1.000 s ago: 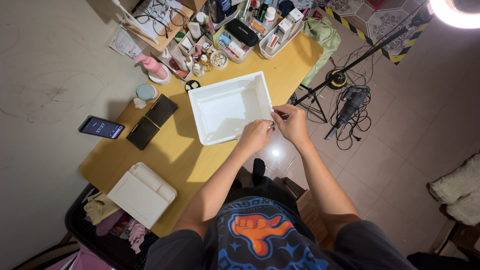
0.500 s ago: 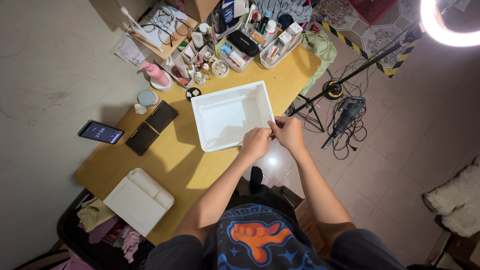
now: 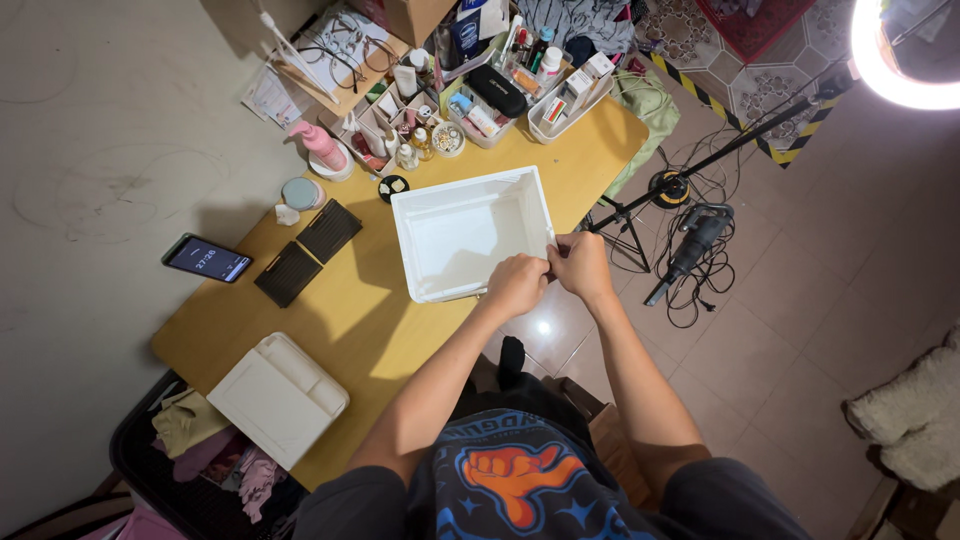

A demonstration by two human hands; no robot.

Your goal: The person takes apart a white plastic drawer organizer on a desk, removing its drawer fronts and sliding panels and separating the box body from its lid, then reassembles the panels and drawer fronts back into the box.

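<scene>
An empty white plastic bin (image 3: 462,232) sits on the yellow wooden table (image 3: 340,320) near its right edge. My left hand (image 3: 516,283) is curled on the bin's near right corner. My right hand (image 3: 582,264) pinches the same corner from the right side, fingertips on the rim. Both hands meet at that corner over the table's edge. What the fingers pinch is too small to see.
A white lid (image 3: 278,397) lies at the near left of the table. Two black slatted pieces (image 3: 308,250), a phone (image 3: 207,258) and a pink pump bottle (image 3: 320,146) lie left of the bin. Organizers of cosmetics (image 3: 480,85) crowd the far end. A light stand (image 3: 690,165) and cables stand on the floor at right.
The view has shifted slightly. My hands stay together at the bin's near right corner, with the fingers working at the rim.
</scene>
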